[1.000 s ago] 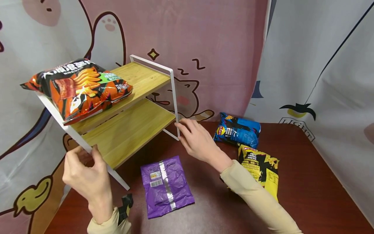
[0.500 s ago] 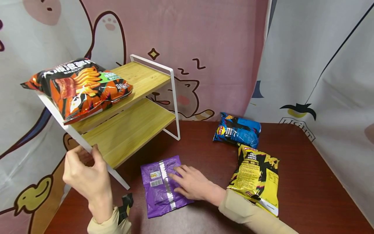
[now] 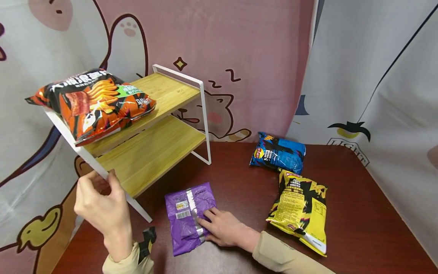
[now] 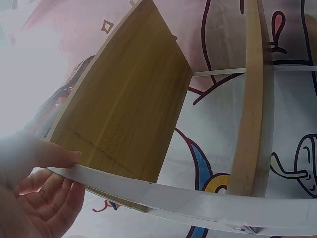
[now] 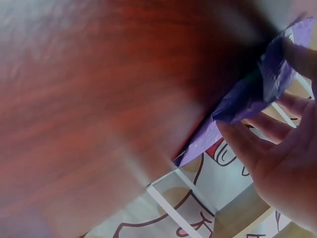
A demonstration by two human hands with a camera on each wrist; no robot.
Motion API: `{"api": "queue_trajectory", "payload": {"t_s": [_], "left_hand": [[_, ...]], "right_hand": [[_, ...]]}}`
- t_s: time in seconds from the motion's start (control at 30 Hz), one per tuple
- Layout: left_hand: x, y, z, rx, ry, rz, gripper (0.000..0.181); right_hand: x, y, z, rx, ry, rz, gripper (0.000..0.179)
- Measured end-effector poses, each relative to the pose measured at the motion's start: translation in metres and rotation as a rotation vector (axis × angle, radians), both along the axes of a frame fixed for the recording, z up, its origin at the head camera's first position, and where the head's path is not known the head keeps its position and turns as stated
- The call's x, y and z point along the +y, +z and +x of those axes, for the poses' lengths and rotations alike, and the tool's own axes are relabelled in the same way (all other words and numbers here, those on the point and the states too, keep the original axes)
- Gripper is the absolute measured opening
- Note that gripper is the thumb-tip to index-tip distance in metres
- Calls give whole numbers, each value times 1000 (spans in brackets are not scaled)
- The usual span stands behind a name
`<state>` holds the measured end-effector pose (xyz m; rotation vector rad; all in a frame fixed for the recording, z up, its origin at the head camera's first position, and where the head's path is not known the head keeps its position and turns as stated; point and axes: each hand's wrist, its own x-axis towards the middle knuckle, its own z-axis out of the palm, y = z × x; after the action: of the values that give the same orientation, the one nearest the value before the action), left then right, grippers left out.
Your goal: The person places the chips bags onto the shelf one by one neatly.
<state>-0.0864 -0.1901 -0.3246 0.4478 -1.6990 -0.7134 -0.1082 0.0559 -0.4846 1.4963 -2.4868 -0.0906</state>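
My left hand [image 3: 102,201] pinches the white metal frame [image 4: 178,198] of a two-tier wooden shelf rack [image 3: 154,152] between thumb and fingers. On the upper board lies a puffed orange and black snack bag [image 3: 102,102]. My right hand [image 3: 224,227] grips the right edge of a flat purple plastic packet [image 3: 186,224] with a silver strip and a barcode label. From the right wrist, the packet's edge [image 5: 242,99] looks bunched between thumb and fingers. The packet lies on the table in front of the rack.
A blue snack bag [image 3: 280,152] lies at the back of the dark red table [image 3: 352,213]. Just in front of it is a yellow and black snack bag [image 3: 301,213]. Printed curtains [image 3: 260,68] stand behind the table and on both sides.
My right hand has let go of the rack's right leg, come down over the purple packet and taken hold of its right edge. The left hand stays on the frame.
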Motion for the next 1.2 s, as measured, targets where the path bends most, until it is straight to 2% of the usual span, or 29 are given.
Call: {"api": "queue_trajectory", "payload": {"t_s": [0.13,0.37,0.57,0.73,0.9,1.0,1.1,1.2], "left_hand": [[-1,0,0,5,-7,0,26],[-1,-1,0,2,-2,3,25],[-1,-1,0,1,-4,7,25],[-1,0,1,-3,-1,-10,27],[-1,0,1,-7,-1,-9,27],[-1,0,1,-6,-2,-1,27],[-1,0,1,-4,-4,0,27],[-1,0,1,-4,-5,-10,27]], "right_hand": [[-2,-1,-2,62,9,-4,42],[2,2,-8,108,-13,-48,19],[10,4,-15,72,-82,-132,12],[16,10,-22,26,-143,-292,8],[22,21,-26,-62,-216,-446,5],[23,27,-28,-145,-255,-515,5],[25,33,-30,-273,-273,-605,4],[26,39,-31,-442,-277,-709,6]]}}
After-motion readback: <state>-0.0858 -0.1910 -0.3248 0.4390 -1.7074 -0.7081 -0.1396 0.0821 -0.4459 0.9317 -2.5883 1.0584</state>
